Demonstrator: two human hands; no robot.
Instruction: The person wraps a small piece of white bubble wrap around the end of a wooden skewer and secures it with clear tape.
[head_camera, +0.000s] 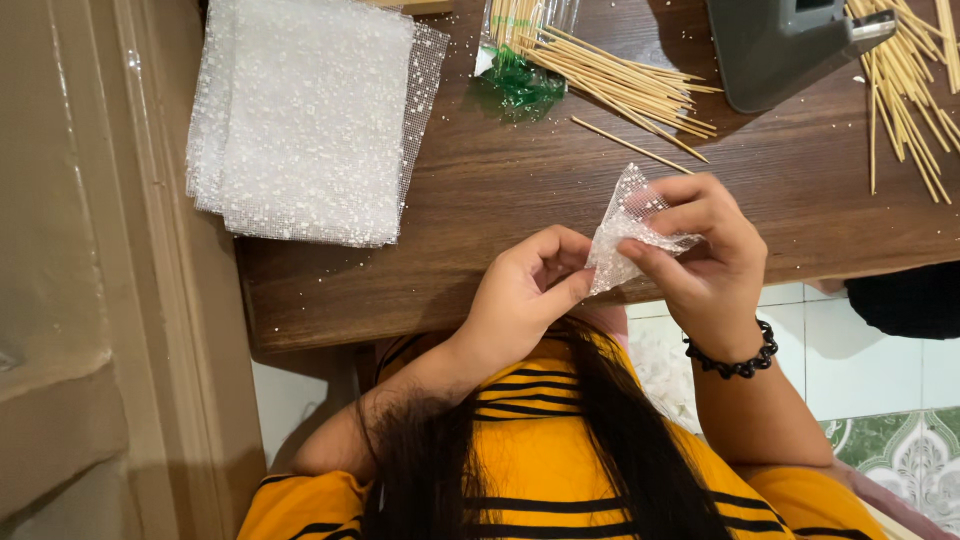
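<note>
Left fingers (560, 262) pinch the lower corner of a folded mesh piece (628, 228), thumb against fingertips. Right fingers (668, 258) are closed on its upper fold and right edge. Both the left hand (520, 300) and the right hand (705, 255) hold the mesh clear of the table (480, 190), over its near edge.

Risks, as judged:
- The mesh is thin and speckled with white beads; a slackened pinch would likely let the fold spring open. Loose beads already lie on the table beside the mesh, so more may shed.
- The mesh sits right at the table's near edge. A dropped piece could fall past it toward the lap or the tiled floor (870, 360).
- One loose stick (630, 145) lies just beyond the mesh, near the right fingertips. A forward reach could roll it or snag the weave.
- The right wrist carries a bead bracelet (735, 360), which could catch a mesh corner if the hands cross.

Edges and room:
- Beyond the mesh: a stick bundle (610, 75) in a clear bag, with green material beside it.
- Beyond and right: a grey device (780, 45), then more sticks (905, 90) at the far right.
- Left of the mesh, well apart: a mesh stack (300, 120) overhanging the table's left edge.
- Bare wood between stack and mesh gives the widest working room.
</note>
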